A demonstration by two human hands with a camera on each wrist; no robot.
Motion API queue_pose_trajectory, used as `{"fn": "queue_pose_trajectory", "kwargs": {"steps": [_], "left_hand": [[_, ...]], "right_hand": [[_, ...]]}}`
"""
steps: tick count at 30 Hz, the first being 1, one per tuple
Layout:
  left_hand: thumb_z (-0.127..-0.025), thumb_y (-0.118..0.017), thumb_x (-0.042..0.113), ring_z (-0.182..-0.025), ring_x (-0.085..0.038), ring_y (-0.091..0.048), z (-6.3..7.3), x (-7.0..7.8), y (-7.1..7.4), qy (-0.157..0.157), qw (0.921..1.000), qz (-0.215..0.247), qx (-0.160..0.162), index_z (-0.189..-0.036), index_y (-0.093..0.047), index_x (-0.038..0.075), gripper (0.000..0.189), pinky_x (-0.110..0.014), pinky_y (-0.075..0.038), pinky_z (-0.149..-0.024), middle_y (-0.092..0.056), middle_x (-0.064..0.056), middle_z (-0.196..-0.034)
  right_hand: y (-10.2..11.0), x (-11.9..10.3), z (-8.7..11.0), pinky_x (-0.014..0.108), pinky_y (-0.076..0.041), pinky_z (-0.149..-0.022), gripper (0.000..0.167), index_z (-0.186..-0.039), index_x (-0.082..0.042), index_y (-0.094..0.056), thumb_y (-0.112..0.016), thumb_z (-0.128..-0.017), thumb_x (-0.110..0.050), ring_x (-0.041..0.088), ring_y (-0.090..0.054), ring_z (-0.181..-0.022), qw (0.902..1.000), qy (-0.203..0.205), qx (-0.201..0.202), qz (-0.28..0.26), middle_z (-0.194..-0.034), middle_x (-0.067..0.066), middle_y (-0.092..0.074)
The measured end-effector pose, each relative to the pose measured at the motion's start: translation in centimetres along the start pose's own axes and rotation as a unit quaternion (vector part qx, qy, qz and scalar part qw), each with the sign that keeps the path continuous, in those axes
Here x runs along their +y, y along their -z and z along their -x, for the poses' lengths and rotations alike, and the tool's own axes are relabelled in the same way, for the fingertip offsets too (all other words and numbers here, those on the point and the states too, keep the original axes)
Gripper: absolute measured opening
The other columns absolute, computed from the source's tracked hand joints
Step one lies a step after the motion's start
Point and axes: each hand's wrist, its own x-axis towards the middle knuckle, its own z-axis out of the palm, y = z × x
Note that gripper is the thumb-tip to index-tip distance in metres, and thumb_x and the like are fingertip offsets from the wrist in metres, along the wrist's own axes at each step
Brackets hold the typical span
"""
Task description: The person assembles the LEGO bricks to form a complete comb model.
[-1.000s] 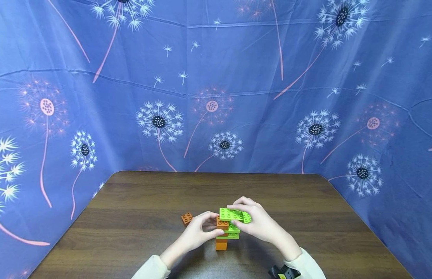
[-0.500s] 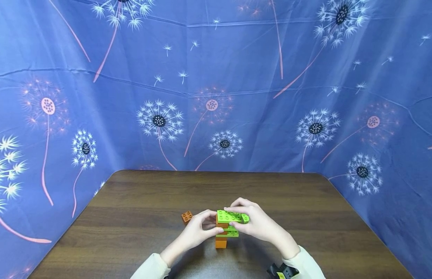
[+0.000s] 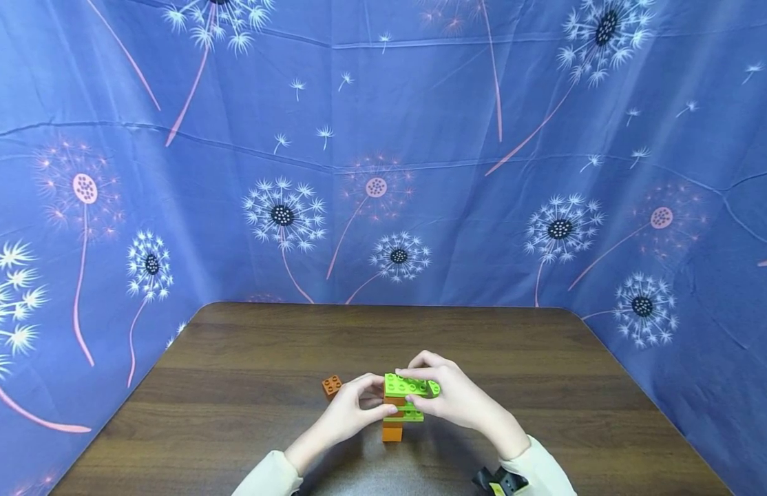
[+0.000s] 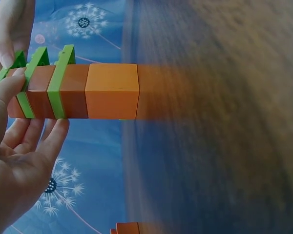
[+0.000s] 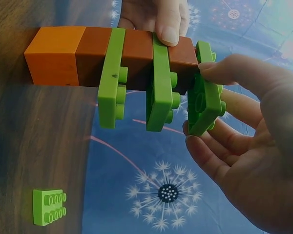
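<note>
A tower of toy building bricks [image 3: 392,432] stands upright on the table, an orange brick [image 5: 53,56] at its foot. Above that, brown bricks [image 5: 93,51] alternate with long green plates [image 5: 109,92] that jut out to the right. My left hand [image 3: 352,415] holds the tower's upper part from the left, thumb in front and fingers behind. At the top, my right hand [image 3: 464,396] pinches the uppermost green plate [image 5: 207,105] between thumb and fingers. That plate lies over the top brown brick [image 5: 183,51], its left end over the brick and its right end partly hidden by my fingers.
Left of the tower, behind my left hand, lies a loose brown brick [image 3: 332,386]. A loose green brick [image 5: 49,207] shows on the table in the right wrist view. The wooden table [image 3: 266,344] ends against a blue dandelion-print cloth [image 3: 458,227].
My right hand has brought the green plate slightly left and down over the top brown brick, covering its studs. My left hand has stayed at the tower.
</note>
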Motion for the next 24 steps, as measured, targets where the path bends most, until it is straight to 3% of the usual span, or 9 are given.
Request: {"fn": "queue_pose_trajectory", "kwargs": {"steps": [7, 10, 14, 19, 24], "left_hand": [[-0.085, -0.069, 0.014, -0.092, -0.015, -0.063, -0.3, -2.2, -0.3, 0.0, 0.9997, -0.023, -0.001, -0.108, -0.059, 0.002, 0.029, -0.03, -0.055, -0.087, -0.064, -0.009, -0.103], [-0.092, -0.06, 0.023, -0.093, -0.013, -0.063, -0.4, -2.2, -0.3, 0.022, 0.9997, -0.013, -0.002, -0.108, -0.059, 0.004, 0.025, -0.025, -0.055, -0.085, -0.064, -0.008, -0.102], [-0.099, -0.047, 0.029, -0.096, -0.014, -0.064, -0.6, -2.0, -0.2, 0.056, 0.9984, 0.011, 0.001, -0.109, -0.059, 0.003, 0.031, -0.031, -0.055, -0.086, -0.065, -0.009, -0.103], [-0.1, -0.043, 0.03, -0.097, -0.019, -0.065, -0.8, -1.9, -0.2, 0.068, 0.997, 0.037, -0.001, -0.109, -0.059, 0.0, 0.034, -0.036, -0.055, -0.088, -0.065, -0.012, -0.104], [-0.099, -0.047, 0.028, -0.094, -0.012, -0.063, -0.8, -2.1, -0.3, 0.069, 0.9969, 0.037, 0.008, -0.109, -0.059, -0.001, 0.032, -0.024, -0.055, -0.085, -0.064, -0.012, -0.104]], "right_hand": [[0.0, 0.0, 0.0, 0.02, -0.047, -0.066, 0.038, -0.114, -0.007, -0.067, -0.072, -0.077, -0.008, 0.009, -0.053, -0.085, 1.0, 0.002, 0.0, 0.0, -0.098, -0.002, -0.058], [0.0, 0.0, 0.0, 0.019, -0.046, -0.065, 0.038, -0.114, -0.006, -0.067, -0.072, -0.076, -0.008, 0.009, -0.052, -0.084, 1.0, 0.009, 0.002, 0.0, -0.098, -0.001, -0.058], [0.0, 0.1, 0.0, 0.021, -0.047, -0.064, 0.038, -0.114, -0.006, -0.067, -0.072, -0.076, -0.007, 0.009, -0.051, -0.083, 0.9999, 0.014, 0.006, 0.0, -0.098, -0.001, -0.057], [0.0, 0.0, 0.0, 0.026, -0.049, -0.065, 0.038, -0.114, -0.005, -0.067, -0.072, -0.076, -0.008, 0.009, -0.052, -0.085, 0.9999, 0.012, 0.005, 0.0, -0.099, -0.001, -0.057], [-0.1, -0.1, 0.0, 0.024, -0.048, -0.063, 0.038, -0.115, -0.006, -0.067, -0.072, -0.077, -0.008, 0.008, -0.05, -0.083, 1.0, 0.005, 0.001, 0.0, -0.099, 0.0, -0.056]]}}
